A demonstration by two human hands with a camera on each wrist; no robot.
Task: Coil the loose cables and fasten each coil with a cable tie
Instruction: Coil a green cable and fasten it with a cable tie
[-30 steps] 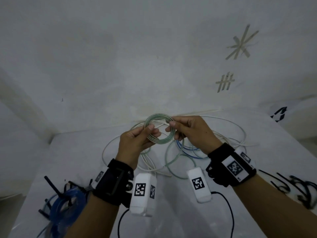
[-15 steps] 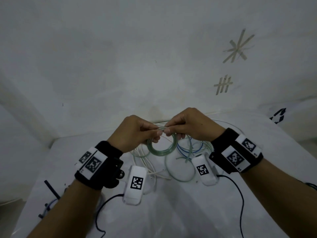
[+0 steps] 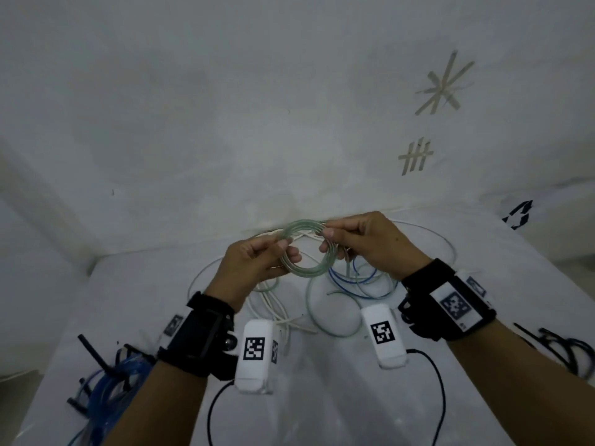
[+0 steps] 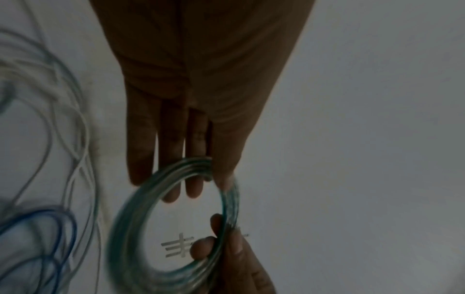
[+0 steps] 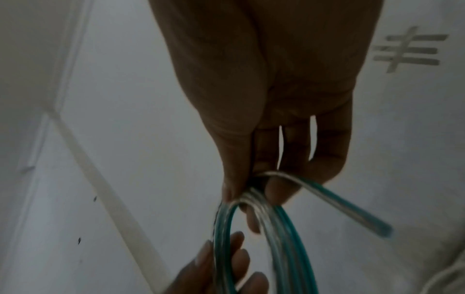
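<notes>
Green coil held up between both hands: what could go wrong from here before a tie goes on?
1. No tie shows on the green coil; only the left hand and right hand pinch it, so easing either grip may let the loops spring apart.
2. The loose end sticks out past the right hand's fingers and could slip free.
3. The trailing cable runs down among the white and blue cables and may snag.

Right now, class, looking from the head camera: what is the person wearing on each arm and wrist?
Both forearms are bare, with no sleeves. The left wrist carries a black strap with a square-coded tag and a white camera unit bearing a black-and-white marker; a black lead hangs from it. The right wrist has a matching black strap, tag and white camera unit, also with a lead.
</notes>
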